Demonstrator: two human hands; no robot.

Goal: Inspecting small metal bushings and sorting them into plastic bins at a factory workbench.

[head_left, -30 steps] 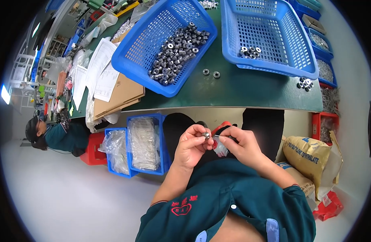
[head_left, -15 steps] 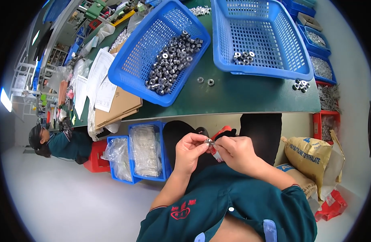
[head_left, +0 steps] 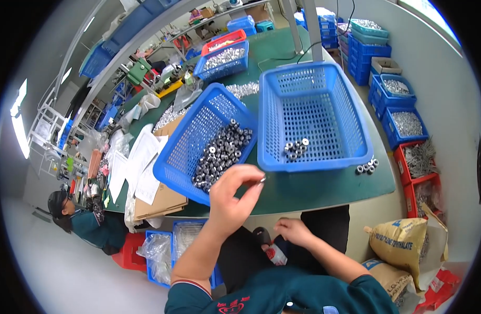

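My left hand (head_left: 234,201) is over the front of the green table, beside the gap between two blue baskets. Thumb and index finger pinch at a small shiny metal part (head_left: 263,179); the hand covers most of the nearby tabletop. Lower down, above my lap, my right hand (head_left: 294,232) has its fingers curled closed, and whatever they hold is hidden. Many dark and silver metal collars (head_left: 219,152) lie heaped in the left blue basket (head_left: 180,152). Several more collars (head_left: 296,149) sit in the near left corner of the right blue basket (head_left: 316,166).
Several loose collars (head_left: 367,167) rest at the table's right edge. Papers (head_left: 146,172) and cardboard (head_left: 162,203) lie left of the baskets. Red and blue bins (head_left: 406,125) line the right wall, with sacks (head_left: 397,238) on the floor. Another person (head_left: 88,225) is at the far left.
My hands have parted. The left has moved forward and up over the table, while the right has dropped lower above my lap. The view has tilted up, showing more of the table's far side.
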